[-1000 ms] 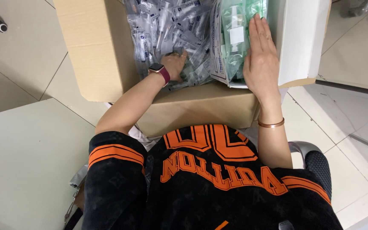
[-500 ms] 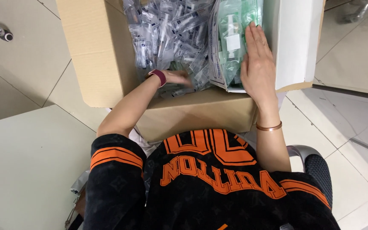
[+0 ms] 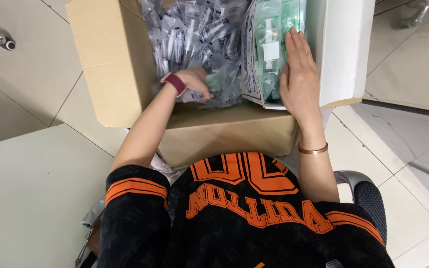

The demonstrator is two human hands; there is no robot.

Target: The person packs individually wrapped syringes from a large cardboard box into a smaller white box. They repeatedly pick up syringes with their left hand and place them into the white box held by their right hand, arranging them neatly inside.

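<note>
My left hand (image 3: 194, 82) has curled deeper into the clear syringe packets (image 3: 194, 34) at the near edge of the cardboard box (image 3: 110, 64), fingers now closed on a greenish packet (image 3: 218, 81). My right hand (image 3: 300, 79) stays flat, fingers together and straight, pressing the green-tinted bag stack (image 3: 269, 44) against the white box flap (image 3: 338, 49) at the right side, barely shifted from before.

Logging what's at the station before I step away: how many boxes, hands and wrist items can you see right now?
Cardboard box: 1
White box: 1
Hands: 2, left hand in the small clear packets, right hand flat on the green packet
Wrist items: 2, watch and bangle
Total: 6
</note>
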